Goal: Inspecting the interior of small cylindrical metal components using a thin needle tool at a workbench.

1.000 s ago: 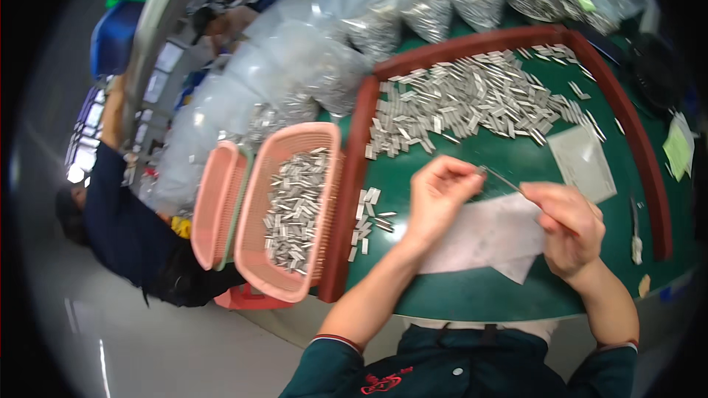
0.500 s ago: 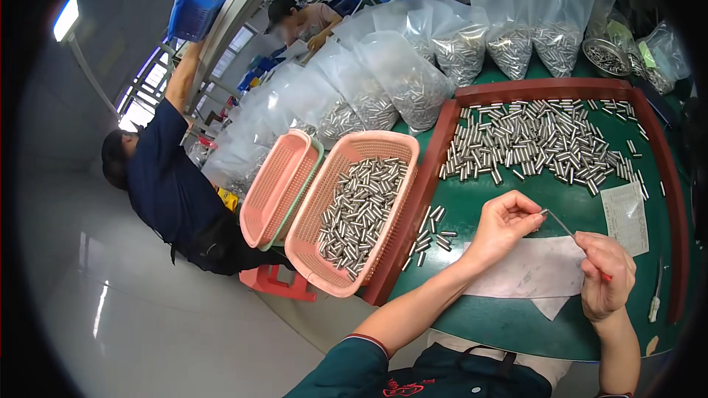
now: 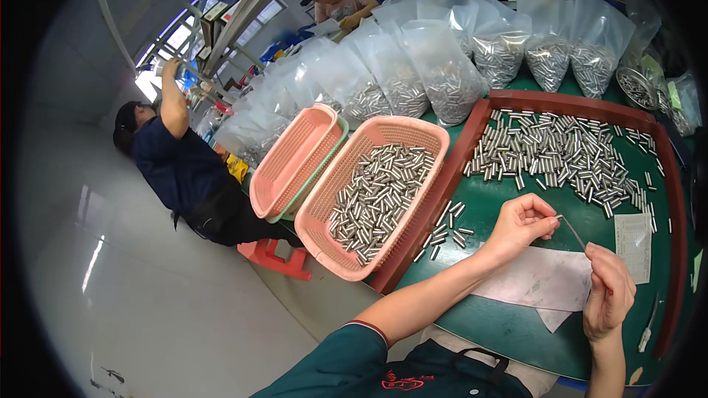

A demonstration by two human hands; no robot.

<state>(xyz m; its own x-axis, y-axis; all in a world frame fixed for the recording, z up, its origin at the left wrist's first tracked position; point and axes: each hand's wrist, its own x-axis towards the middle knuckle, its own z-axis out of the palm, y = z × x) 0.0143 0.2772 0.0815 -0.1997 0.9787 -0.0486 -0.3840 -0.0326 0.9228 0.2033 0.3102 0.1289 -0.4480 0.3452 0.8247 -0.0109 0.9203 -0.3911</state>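
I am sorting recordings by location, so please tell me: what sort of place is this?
Probably a factory workshop for small metal parts: short metal cylinders lie on a green worktable, more lie in a pink basket, and clear plastic bags of metal pieces stand in a row.

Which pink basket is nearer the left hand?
The pink basket holding metal cylinders, beside the red-brown rail; the other pink basket is farther left.

Factory workshop; cylindrical metal pins (image 3: 549, 153) massed on the green surface (image 3: 487, 320); clear bags (image 3: 442, 70) of metal parts along its far side; a co-worker (image 3: 343, 4) beyond it.
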